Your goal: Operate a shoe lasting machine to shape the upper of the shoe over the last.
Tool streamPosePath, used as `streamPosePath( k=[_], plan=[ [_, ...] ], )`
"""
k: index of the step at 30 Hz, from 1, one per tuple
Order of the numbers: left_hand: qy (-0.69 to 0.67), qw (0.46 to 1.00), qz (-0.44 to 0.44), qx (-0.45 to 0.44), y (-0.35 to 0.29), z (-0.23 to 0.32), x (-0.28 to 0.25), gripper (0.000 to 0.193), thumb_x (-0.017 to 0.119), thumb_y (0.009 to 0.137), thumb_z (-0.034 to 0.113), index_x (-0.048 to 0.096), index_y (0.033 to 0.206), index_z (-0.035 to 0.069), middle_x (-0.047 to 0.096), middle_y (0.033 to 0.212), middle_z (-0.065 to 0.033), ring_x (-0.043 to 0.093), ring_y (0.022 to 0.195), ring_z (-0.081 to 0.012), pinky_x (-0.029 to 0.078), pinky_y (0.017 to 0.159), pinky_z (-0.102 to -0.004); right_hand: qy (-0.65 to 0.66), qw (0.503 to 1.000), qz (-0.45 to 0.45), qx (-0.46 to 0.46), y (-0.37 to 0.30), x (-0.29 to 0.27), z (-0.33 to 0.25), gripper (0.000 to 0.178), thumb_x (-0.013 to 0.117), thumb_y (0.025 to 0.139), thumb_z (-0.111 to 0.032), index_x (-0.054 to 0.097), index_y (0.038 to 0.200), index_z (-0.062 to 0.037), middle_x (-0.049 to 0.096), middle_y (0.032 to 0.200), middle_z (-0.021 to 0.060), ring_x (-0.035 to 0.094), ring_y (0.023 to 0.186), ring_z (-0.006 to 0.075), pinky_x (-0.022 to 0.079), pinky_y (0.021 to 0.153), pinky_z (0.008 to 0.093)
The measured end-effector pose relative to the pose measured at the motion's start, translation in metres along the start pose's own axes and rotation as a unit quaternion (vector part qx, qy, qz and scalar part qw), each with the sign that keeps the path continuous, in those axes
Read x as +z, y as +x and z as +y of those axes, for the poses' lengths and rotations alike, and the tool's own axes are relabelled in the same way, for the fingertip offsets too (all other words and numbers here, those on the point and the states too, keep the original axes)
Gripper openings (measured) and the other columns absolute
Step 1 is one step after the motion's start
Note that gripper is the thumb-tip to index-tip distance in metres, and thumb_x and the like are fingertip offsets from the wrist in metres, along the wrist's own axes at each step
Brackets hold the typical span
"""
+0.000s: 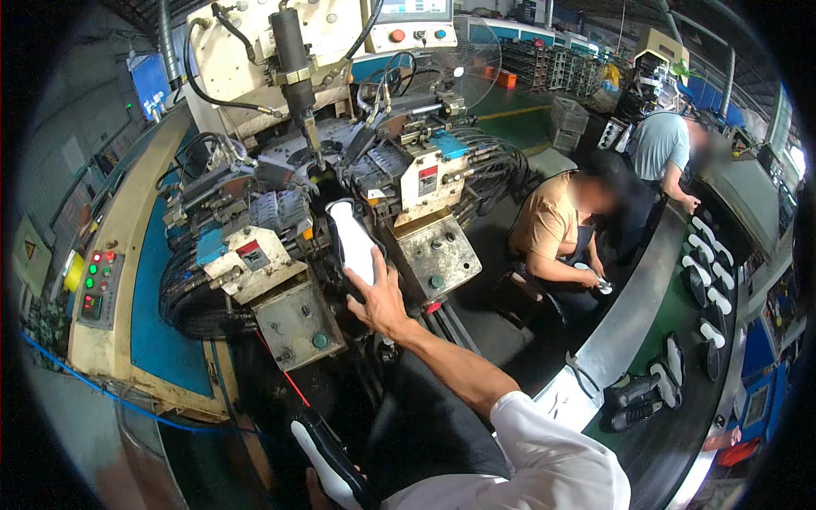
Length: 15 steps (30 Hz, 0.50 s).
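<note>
My right hand [379, 299] is closed round the near end of a black shoe [354, 236], whose white sole faces up. That shoe lies lengthwise in the middle of a machine [293, 68], between its two side clamp units, with its far end close to the central plunger. Low in the picture, my left hand [316, 493] shows only in part, at the edge of a second black shoe [327, 466] with a white sole. It grips that shoe near its lower end; most of its fingers are hidden.
Control boxes [438, 259] flank the machine's centre. A panel of lit buttons [100, 285] stands at left. On the right, a conveyor belt [659, 348] carries several shoes and white soles. One seated person [552, 225] holds a shoe; another person [659, 149] leans over the belt.
</note>
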<state>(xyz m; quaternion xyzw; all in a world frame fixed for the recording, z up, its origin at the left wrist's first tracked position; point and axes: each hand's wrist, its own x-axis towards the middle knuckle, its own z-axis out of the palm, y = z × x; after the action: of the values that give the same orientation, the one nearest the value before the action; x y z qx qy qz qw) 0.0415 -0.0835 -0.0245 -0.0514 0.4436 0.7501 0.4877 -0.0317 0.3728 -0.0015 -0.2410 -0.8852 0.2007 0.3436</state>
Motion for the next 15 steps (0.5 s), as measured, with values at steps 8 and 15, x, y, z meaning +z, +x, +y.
streamPosePath(
  k=[8, 15],
  plan=[
    [-0.111, 0.993, 0.033, -0.029, -0.011, -0.025, -0.001, 0.09, 0.042, 0.108, 0.079, 0.045, 0.161, 0.007, 0.073, 0.118, -0.0211, 0.074, 0.101, -0.0369, 0.063, 0.083, -0.0535, -0.017, 0.997, -0.072, 0.009, 0.016, -0.003, 0.002, 0.074, 0.082, 0.091, -0.032, 0.058, 0.161, -0.025, 0.02, 0.176, 0.0358, 0.045, 0.14, 0.0628, 0.045, 0.118, 0.0635],
    [-0.067, 0.995, 0.07, -0.024, 0.007, -0.041, -0.012, 0.085, 0.049, 0.108, 0.075, 0.053, 0.153, 0.003, 0.075, 0.116, -0.0215, 0.076, 0.1, -0.0378, 0.065, 0.082, -0.0534, -0.221, 0.96, -0.099, -0.138, 0.025, -0.034, -0.008, 0.082, 0.078, 0.095, -0.055, 0.052, 0.163, -0.017, 0.034, 0.172, 0.0312, 0.033, 0.157, 0.0547, 0.037, 0.124, 0.063]
  ],
)
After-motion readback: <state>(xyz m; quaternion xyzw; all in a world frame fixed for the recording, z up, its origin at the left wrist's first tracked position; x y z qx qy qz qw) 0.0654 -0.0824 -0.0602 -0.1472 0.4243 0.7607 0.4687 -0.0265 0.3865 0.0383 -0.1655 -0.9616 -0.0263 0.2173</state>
